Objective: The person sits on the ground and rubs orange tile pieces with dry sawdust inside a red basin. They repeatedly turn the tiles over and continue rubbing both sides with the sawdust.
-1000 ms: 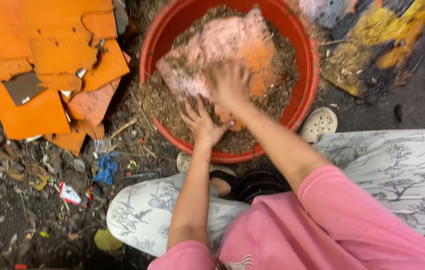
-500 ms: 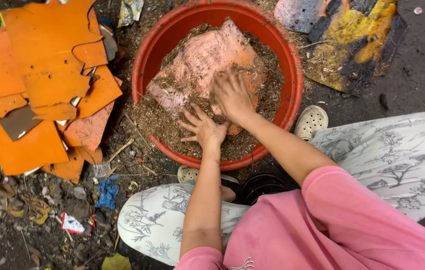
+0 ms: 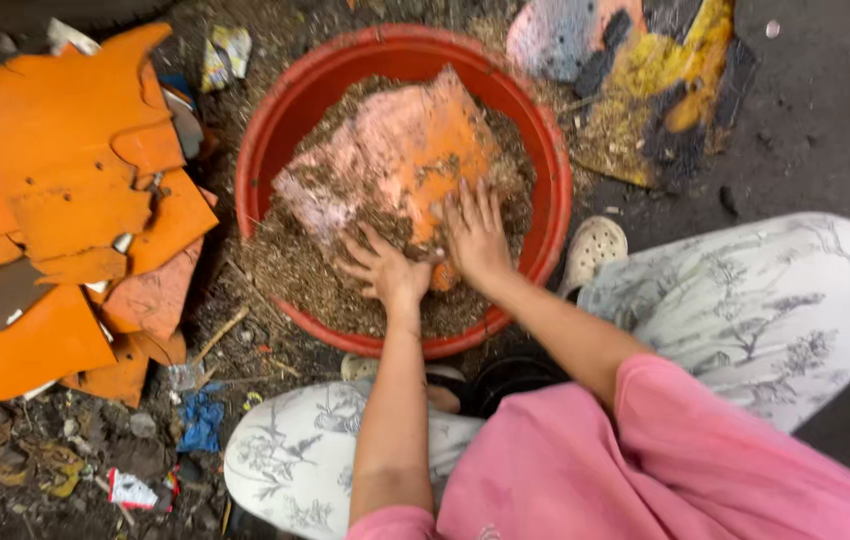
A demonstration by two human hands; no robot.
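Both hands, left hand (image 3: 385,268) and right hand (image 3: 475,235), press spread-fingered on the orange sheet (image 3: 395,160) in the red tub (image 3: 275,150); it looks stiff, light, probably brittle—best gripped at its near edge.

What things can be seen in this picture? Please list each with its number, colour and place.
basin: one, red, round, top centre on the ground.
mulch: brown, loose, fills the basin.
sheet: one, orange-pink, dirty, lies on the mulch in the basin.
boards: a pile, count unclear, orange, broken, left of the basin.
slab: one, yellow, black and grey, top right on the ground.
litter: several small scraps, blue, white and red, bottom left.
shoe: one, pale, perforated, right of the basin.
trousers: white with grey print, on both legs.
shirt: pink, bottom right.
left hand: spread flat on the sheet edge and mulch.
right hand: spread flat on the sheet.
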